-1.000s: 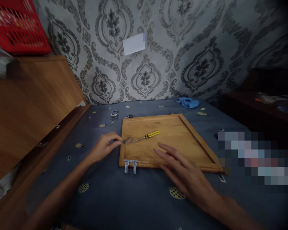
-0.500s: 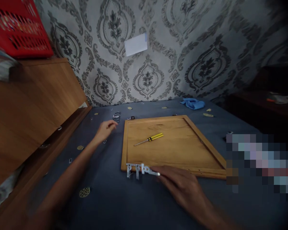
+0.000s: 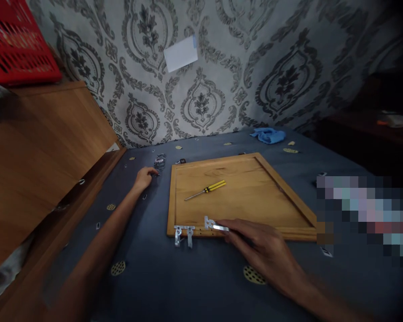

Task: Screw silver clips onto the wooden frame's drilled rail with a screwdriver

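Note:
My right hand (image 3: 258, 241) pinches a silver metal hinge (image 3: 215, 223) between thumb and fingers, above the near edge of a framed wooden panel (image 3: 235, 205). Two similar hinges, a left one (image 3: 177, 235) and a right one (image 3: 190, 235), rest side by side on the panel's near left corner, overhanging the edge. Small holes show in the frame beside them. A screwdriver (image 3: 206, 190) with a yellow and black handle lies on the panel. My left hand (image 3: 144, 178) reaches beyond the panel's left side, fingertips drawn together at a tiny dark item by a small shiny heap (image 3: 160, 161).
A blue cloth (image 3: 268, 135) lies at the back right of the dark patterned cover (image 3: 147, 277). Wooden furniture (image 3: 47, 147) bounds the left, with a red basket (image 3: 20, 67) on top. The papered wall (image 3: 201, 103) closes the back. A blurred patch covers the right.
My right hand has lifted its hinge away from the other two, up and slightly right. My left hand's fingers have come down by the small shiny heap. The view has shifted slightly.

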`<state>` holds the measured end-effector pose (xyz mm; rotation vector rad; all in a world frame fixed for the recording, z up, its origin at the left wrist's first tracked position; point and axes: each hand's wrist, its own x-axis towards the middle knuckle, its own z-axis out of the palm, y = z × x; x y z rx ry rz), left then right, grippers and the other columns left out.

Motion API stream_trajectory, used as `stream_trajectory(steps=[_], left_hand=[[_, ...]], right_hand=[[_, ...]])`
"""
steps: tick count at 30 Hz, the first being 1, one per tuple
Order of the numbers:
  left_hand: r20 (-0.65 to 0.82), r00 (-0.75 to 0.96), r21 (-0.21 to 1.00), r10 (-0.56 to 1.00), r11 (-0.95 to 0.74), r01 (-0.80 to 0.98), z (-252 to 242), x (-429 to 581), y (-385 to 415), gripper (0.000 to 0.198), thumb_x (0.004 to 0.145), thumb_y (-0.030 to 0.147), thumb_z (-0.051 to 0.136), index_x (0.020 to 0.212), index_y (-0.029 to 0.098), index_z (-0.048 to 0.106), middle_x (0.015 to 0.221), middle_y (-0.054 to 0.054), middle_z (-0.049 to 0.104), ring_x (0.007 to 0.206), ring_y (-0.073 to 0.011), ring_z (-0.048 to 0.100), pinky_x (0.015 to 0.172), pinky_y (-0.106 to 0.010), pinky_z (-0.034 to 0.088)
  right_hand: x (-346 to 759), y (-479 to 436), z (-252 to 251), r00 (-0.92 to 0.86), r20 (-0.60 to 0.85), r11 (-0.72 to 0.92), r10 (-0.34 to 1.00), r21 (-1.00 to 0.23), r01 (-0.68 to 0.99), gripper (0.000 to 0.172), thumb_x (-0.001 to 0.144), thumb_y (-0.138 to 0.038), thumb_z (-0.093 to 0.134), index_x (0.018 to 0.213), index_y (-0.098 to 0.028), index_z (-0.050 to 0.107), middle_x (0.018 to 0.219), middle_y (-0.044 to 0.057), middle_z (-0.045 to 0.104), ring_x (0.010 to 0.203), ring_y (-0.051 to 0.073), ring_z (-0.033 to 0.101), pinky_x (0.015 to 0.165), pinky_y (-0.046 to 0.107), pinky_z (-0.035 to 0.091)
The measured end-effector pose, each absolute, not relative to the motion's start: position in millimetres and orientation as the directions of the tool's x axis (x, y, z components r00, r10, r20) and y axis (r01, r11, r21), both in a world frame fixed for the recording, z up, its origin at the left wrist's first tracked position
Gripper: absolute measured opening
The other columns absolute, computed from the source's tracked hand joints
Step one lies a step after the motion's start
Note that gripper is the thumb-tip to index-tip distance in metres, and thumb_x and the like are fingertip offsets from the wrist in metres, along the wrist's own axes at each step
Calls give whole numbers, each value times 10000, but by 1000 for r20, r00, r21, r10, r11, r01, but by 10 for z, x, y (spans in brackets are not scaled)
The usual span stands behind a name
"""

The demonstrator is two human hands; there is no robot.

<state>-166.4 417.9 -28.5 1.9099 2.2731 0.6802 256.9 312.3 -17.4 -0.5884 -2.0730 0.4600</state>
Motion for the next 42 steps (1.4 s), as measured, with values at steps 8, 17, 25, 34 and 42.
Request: stream_trajectory(steps=[8,17,25,34,42], left_hand=[[261,-214,391,941,100,915,-277,-1742,3964,351,1004,353,669,1296,162,638,1303,-111,668,1097,-254,692,919,-459,614],[400,-151,347,904,4,938,-261,-1467,3739,316,1013,351,653,1280,182,653,1346,-115,652,1180,-268,661,1007,-502,574],[485,-191,475,853,-74,877,86,-1285,3329,267,1013,383,646,1131,147,688,1134,-83,720,1017,-226,704,921,-447,594],[549,-78,624,832,-345,701,769,-442,2329,201,970,359,600,1016,214,731,918,-37,780,887,-201,744,809,-313,589],[515,-54,619,855,-328,714,425,-222,2197,193,949,329,568,972,201,710,923,-56,783,886,-232,736,810,-346,566]], right_hand=[[2548,3084,-119,-459,545,675,701,-714,183,221,960,-214,589,1050,-219,791,834,11,807,696,140,773,638,203,618],[2476,3120,-66,-467,278,380,840,-915,139,241,885,-364,613,885,-204,792,628,19,713,571,150,672,564,248,545],[2460,3187,-140,-475,185,238,860,-970,53,297,852,-461,680,850,-174,755,653,43,710,543,131,614,491,232,475],[2482,3382,-252,-534,68,69,843,-997,-18,413,922,-550,704,929,-137,690,815,34,698,643,108,625,571,233,521],[2420,3433,-385,-602,-17,14,798,-999,48,367,1008,-400,641,1275,-150,631,1229,98,664,1043,206,679,889,410,603]])
